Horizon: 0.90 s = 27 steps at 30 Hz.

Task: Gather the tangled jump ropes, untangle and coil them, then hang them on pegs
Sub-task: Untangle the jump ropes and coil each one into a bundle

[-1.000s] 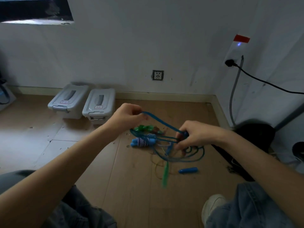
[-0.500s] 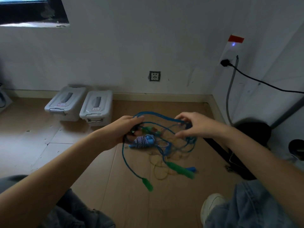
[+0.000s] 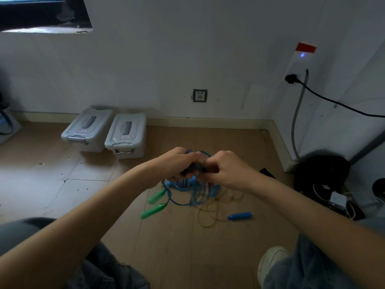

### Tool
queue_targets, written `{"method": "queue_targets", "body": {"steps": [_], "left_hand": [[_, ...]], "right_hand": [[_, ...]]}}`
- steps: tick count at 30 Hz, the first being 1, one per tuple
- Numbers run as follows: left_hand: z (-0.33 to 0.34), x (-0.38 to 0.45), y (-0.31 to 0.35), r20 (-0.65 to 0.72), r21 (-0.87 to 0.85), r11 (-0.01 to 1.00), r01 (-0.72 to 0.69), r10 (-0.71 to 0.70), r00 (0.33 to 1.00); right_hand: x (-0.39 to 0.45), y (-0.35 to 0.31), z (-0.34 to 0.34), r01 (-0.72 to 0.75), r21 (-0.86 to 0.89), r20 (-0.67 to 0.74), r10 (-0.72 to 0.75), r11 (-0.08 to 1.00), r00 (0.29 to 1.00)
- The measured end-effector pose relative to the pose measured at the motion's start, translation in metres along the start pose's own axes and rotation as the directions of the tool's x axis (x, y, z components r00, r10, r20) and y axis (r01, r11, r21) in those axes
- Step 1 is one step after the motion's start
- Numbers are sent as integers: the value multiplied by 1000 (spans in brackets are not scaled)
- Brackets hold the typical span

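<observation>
Left hand and right hand close together, fingers curled into the blue rope tangle above the floor — perhaps pinching a dark handle; green handles dangling, blue handle on floor

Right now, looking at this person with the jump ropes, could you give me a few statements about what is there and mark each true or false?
1. Both hands, the left hand and the right hand, hold the rope tangle together. True.
2. The two green handles dangle below the left forearm. True.
3. The blue handle is held in the right hand. False: it lies on the floor.
4. The two grey bins stand open. False: their lids are on.
5. A yellow rope lies on the floor. True.
</observation>
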<state>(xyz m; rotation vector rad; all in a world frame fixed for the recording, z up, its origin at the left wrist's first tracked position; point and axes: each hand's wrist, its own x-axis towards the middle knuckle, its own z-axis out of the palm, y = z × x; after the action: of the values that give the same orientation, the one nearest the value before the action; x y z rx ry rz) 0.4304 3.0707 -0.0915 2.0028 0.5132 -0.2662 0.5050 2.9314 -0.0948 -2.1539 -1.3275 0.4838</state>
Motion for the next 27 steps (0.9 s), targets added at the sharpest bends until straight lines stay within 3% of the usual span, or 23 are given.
{"method": "queue_targets", "body": {"steps": [3,5,7,9,10,11,12,14,16,17,19,21,23,25,27], "left_hand": [[1,5,-13,-3,46,999,12,-12,1000],[3,5,-23,39,-26,998,59,-58,998],[6,4,-33,57,-15,996,93,-92,994],[6,4,-42,26,35,992,120,-121,992],[3,5,-43,-13,51,991,127,-127,992],[-1,4,-43,-45,22,991,129,-128,991],[-4,3,-39,-72,-51,991,122,-125,989],[-10,1,-28,-96,-196,977,84,-104,990],[-10,-1,-15,-102,-192,980,42,-63,993],[-8,-2,-10,-102,-186,982,13,-32,994],[-3,-6,-1,-93,-216,976,-17,-3,996],[1,-7,4,-78,-234,971,-38,20,997],[3,-7,6,-74,-195,980,-44,30,997],[3,-4,4,-91,-156,987,-35,21,996],[1,-2,-1,-113,-113,993,-14,1,994]], "right_hand": [[-2,4,-17,-22,190,-45,31,982,999],[-5,8,-31,5,398,-200,81,918,976],[-6,15,-41,64,600,-408,236,798,882],[-6,23,-49,141,692,-551,391,708,737],[-7,28,-52,114,662,-594,425,741,683],[-8,34,-55,-1,565,-609,418,825,674],[-9,40,-58,-176,392,-564,387,903,730],[-13,45,-55,-448,-52,-225,426,893,876],[-17,42,-43,-455,-290,40,486,842,873],[-16,35,-36,-387,-260,76,419,885,905],[-14,18,-23,-205,-21,99,206,978,973],[-9,8,-10,-134,169,103,117,977,988],[-5,3,-1,-77,190,1,79,979,997],[-3,1,1,-15,81,-127,25,997,992],[-3,0,-1,6,114,-92,5,993,996]]}}
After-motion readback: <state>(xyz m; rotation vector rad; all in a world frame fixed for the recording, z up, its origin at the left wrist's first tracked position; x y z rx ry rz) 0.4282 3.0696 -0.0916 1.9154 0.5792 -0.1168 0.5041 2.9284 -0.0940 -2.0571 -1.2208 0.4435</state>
